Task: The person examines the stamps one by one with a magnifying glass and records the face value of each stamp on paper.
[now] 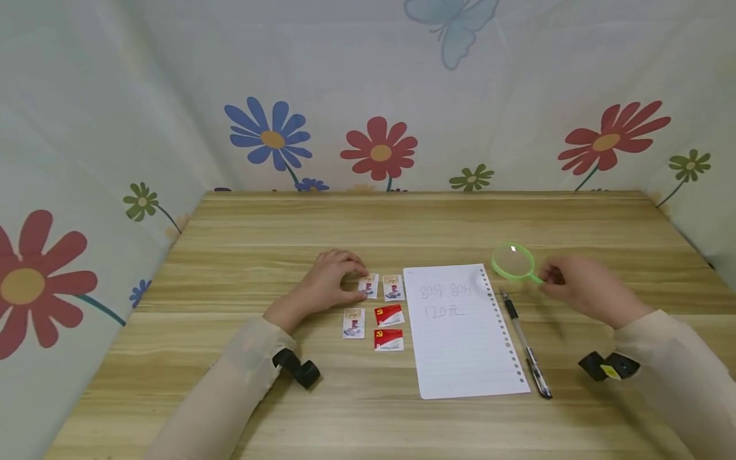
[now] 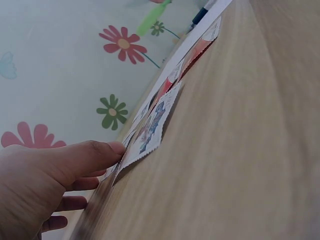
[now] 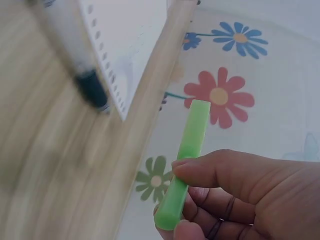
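My right hand (image 1: 586,287) grips the green handle (image 3: 195,130) of a magnifying glass (image 1: 513,262); its round lens is over the table, beyond the paper's upper right corner. My left hand (image 1: 328,284) rests at the left edge of a small white stamp (image 1: 371,286) with a coloured picture, thumb and fingertips touching it. A similar stamp (image 1: 393,288) lies to its right, and another (image 1: 353,324) below. Two red-and-white stamps (image 1: 390,315) lie one under the other beside that. In the left wrist view the thumb is near a stamp's serrated edge (image 2: 150,132).
Right of the stamps lies a lined sheet of paper (image 1: 468,358) with handwritten figures and punched holes down its right side. A pen (image 1: 525,345) with a black grip lies along that side. Behind the wooden table (image 1: 287,223) hangs a flowered cloth (image 1: 322,76).
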The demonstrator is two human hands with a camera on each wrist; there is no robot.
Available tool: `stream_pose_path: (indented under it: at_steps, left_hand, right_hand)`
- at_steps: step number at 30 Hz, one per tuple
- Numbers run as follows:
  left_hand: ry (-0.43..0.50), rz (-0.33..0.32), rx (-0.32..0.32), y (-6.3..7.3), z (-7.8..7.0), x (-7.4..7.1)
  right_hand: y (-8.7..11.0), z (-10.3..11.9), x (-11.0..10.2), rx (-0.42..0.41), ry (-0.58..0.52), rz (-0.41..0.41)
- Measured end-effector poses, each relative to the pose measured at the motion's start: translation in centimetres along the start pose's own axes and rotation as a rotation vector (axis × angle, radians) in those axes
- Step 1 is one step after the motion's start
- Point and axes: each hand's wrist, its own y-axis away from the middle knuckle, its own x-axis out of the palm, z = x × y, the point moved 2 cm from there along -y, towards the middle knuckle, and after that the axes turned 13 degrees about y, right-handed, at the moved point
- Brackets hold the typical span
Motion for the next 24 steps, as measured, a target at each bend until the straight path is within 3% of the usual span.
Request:
stream_pose_path:
  at_steps: [13,24]
  left_hand:
    - [0.007,0.0,-0.005,0.0,0.1,0.1]
    - [0.017,-0.005,0.001,0.1,0.1,0.0]
  right_hand:
    - [-3.4,6.6,-0.8,-0.101,0.008,-0.007]
    - [-5.5,11.2,0.8,-0.185,0.001,-0.041]
